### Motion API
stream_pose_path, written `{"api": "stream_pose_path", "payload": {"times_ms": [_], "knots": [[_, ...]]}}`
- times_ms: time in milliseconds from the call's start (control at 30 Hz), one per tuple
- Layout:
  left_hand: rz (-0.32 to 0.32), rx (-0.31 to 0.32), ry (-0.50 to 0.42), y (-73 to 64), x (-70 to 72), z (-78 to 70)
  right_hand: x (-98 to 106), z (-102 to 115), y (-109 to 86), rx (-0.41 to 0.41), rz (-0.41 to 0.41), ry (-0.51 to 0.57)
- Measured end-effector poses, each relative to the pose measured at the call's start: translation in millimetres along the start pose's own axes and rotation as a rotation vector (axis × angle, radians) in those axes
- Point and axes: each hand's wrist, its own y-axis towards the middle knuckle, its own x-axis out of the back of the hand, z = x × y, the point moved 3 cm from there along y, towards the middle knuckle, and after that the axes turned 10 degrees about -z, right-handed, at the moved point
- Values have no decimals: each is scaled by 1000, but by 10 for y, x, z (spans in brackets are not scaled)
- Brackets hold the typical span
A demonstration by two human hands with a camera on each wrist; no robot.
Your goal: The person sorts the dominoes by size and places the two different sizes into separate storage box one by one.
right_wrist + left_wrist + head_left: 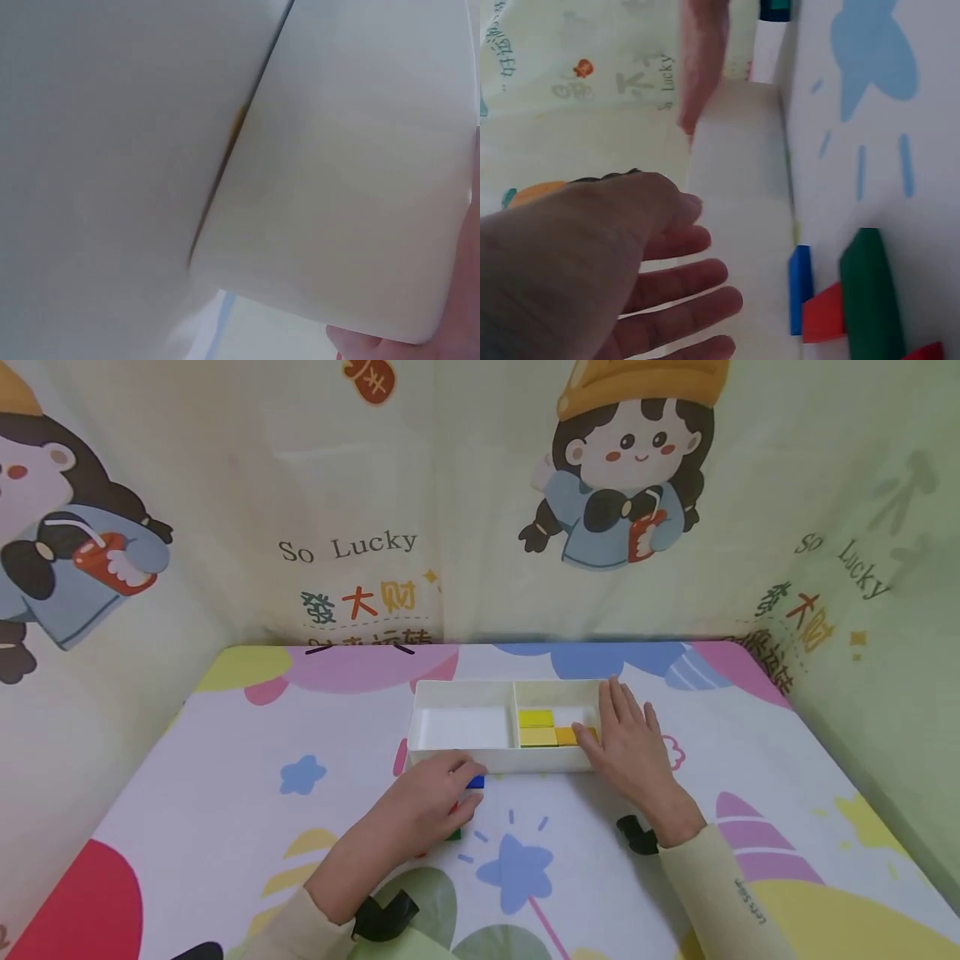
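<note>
A white two-compartment box [463,762] sits toward the back of the table. In its right compartment lie a yellow block [536,718], a pale yellow block [537,737] and an orange block [566,737]. My right hand [633,747] lies over the box's right end, fingers straight along it and thumb over the front rim. My left hand [431,797] hovers at the front wall with loosely bent, parted fingers and nothing between them. Below it are a blue block [800,289], a red block [823,313] and a green block [871,296], partly hidden in the head view.
Another red block [928,352] shows at the bottom edge of the left wrist view. A patterned cloth covers the table [225,760], and a printed curtain [480,527] hangs behind it. Black straps [386,917] sit at both wrists.
</note>
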Motion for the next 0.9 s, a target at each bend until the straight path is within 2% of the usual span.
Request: {"api": "stream_pose_path", "payload": {"times_ms": [67, 233, 467, 533, 700, 900], "knots": [[4, -20, 33, -25, -62, 5, 1, 7, 2, 9, 7, -3], [2, 3, 100, -39, -139, -2, 57, -6, 10, 24, 41, 8], [65, 34, 180, -42, -243, -61, 112, -64, -34, 20, 85, 63], [51, 20, 202, -47, -247, -77, 100, -68, -35, 21, 71, 78], [-32, -52, 248, -69, -262, -87, 44, -48, -10, 30, 30, 108], [-60, -66, 237, -110, -300, -104, -1, -38, 3, 36, 27, 107]]}}
